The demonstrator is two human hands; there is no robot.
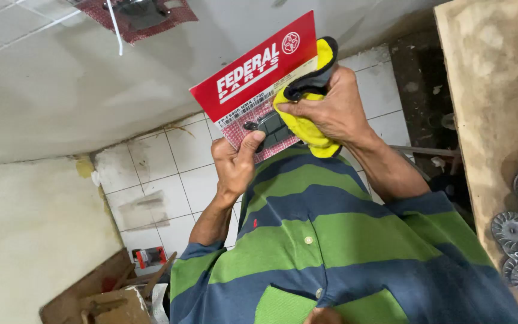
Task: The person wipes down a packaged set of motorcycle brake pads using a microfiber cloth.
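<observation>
Package (253,72) between left hand (233,165), right hand (331,111)

We seem to be in a repair workshop. We see metal gear wheels (515,231) on a worn wooden bench (493,90), and a grimy tiled floor (169,174).

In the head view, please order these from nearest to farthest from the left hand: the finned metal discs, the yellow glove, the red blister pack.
1. Red blister pack: held by the left hand, thumb on its lower edge.
2. Yellow glove: just to the right, gripped by the right hand against the pack.
3. Finned metal discs: far right, lying on the wooden bench.
</observation>
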